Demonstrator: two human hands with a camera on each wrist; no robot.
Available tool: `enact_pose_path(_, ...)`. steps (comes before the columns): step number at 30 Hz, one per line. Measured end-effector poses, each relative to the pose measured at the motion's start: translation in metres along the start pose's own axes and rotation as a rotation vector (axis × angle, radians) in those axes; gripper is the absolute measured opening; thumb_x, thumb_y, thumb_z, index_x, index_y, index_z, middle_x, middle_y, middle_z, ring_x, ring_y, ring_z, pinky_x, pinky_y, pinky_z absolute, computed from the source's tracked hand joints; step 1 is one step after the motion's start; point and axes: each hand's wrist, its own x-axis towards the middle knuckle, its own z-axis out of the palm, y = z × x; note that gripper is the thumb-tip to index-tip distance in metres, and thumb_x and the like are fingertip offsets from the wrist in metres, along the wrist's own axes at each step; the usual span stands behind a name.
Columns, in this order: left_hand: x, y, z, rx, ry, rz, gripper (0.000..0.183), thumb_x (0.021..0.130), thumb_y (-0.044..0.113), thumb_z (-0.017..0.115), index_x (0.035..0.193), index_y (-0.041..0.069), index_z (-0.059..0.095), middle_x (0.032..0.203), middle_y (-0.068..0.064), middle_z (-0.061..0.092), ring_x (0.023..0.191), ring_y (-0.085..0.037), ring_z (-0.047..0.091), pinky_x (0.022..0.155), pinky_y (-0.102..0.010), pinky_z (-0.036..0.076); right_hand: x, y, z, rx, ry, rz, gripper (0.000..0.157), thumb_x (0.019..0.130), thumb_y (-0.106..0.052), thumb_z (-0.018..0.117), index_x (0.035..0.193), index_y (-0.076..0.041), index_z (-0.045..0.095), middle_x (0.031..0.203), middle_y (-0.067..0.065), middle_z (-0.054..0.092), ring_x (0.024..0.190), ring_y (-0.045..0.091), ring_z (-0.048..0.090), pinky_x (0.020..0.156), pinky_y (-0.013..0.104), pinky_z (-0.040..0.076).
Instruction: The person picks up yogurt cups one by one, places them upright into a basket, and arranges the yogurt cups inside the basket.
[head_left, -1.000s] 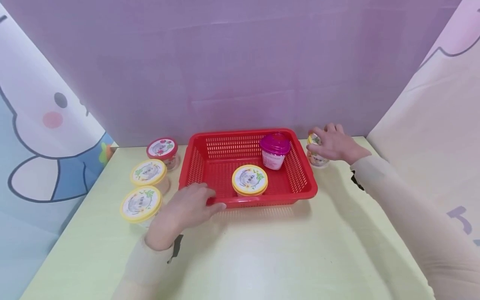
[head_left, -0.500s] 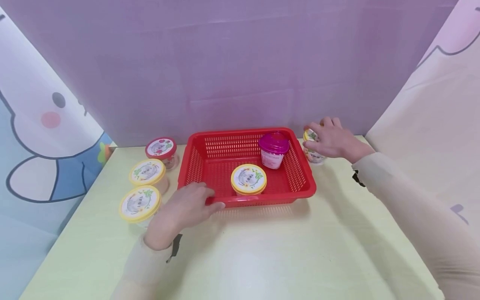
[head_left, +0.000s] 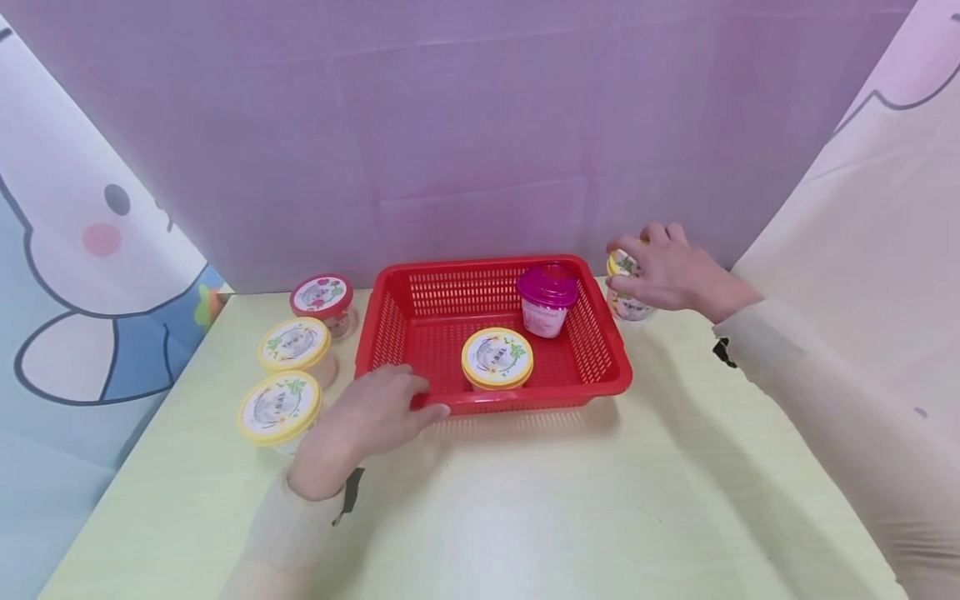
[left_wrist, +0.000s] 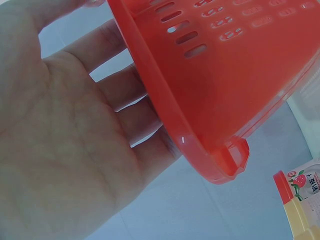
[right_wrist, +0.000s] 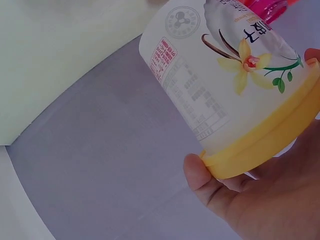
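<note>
My left hand [head_left: 371, 412] holds the near left corner of a red plastic basket [head_left: 480, 265], its thumb along the front rim. In the left wrist view, the fingers [left_wrist: 125, 85] pass behind the basket's rim. A white paper cup [head_left: 628, 308] with a yellow lid is just right of the basket. My right hand [head_left: 671, 271] grips it from above, fingers round the lid. The right wrist view shows the vanilla flower print on this cup [right_wrist: 200, 75]. Inside the basket are a yellow-lidded cup [head_left: 497, 358] at the front and a magenta-lidded cup [head_left: 547, 287] at the back right.
Left of the basket, a red-lidded cup [head_left: 322, 296] and two yellow-lidded cups, the middle one [head_left: 296, 343] and the nearest one [head_left: 280, 408], stand in a row. A purple cloth backdrop [head_left: 480, 133] rises behind the pale table [head_left: 510, 508]. Printed sheets flank both sides.
My right hand and the yellow-lidded cup have shifted slightly up and away in the head view. The left hand keeps its hold on the basket corner.
</note>
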Motion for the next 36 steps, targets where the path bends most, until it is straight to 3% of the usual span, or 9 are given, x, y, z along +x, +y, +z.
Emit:
enact_pose_path(15, 0.0, 0.001, 0.0, -0.007, 0.007, 0.008, 0.052, 0.084, 0.046, 0.081, 0.123, 0.013, 0.071, 0.105, -0.001, 0.067, 0.096, -0.019, 0.06, 0.08, -0.038, 0.057, -0.006, -0.008, -0.012, -0.006, -0.004, -0.001, 0.057, 0.093, -0.046, 0.056, 0.144, -0.02, 0.048, 0.134, 0.025, 0.043, 0.121, 0.044, 0.037, 0.082, 0.062, 0.053)
enact_pose_path(36, -0.002, 0.0, 0.0, -0.005, 0.001, 0.002, 0.053, 0.083, 0.047, 0.082, 0.123, 0.013, 0.071, 0.105, -0.001, 0.067, 0.096, -0.019, 0.06, 0.08, -0.038, 0.057, -0.007, -0.043, -0.014, 0.018, -0.022, -0.075, 0.058, 0.095, -0.045, 0.057, 0.147, -0.022, 0.046, 0.136, 0.019, 0.043, 0.124, 0.038, 0.037, 0.086, 0.059, 0.051)
